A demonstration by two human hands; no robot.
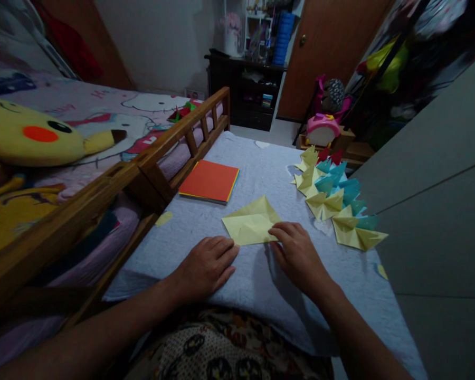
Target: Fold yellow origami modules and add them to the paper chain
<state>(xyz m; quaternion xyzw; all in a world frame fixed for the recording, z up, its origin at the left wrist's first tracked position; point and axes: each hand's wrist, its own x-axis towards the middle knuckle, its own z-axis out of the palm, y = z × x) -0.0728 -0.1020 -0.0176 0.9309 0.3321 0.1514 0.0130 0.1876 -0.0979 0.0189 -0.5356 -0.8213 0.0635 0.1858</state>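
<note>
A pale yellow sheet of paper (250, 221), partly folded with visible creases, lies on a grey-blue cloth-covered surface (261, 169) in front of me. My left hand (208, 264) rests flat on the cloth, fingers stretched out, fingertips touching the sheet's near left corner. My right hand (296, 253) lies palm down with its fingers curled on the sheet's near right edge, pressing it. Neither hand lifts anything.
A stack of square coloured papers (210, 181), orange on top, lies further back. A row of folded yellow, teal and red paper pieces (334, 198) runs along the right. A wooden bed rail (142, 169) and a yellow plush toy (35, 134) are at left.
</note>
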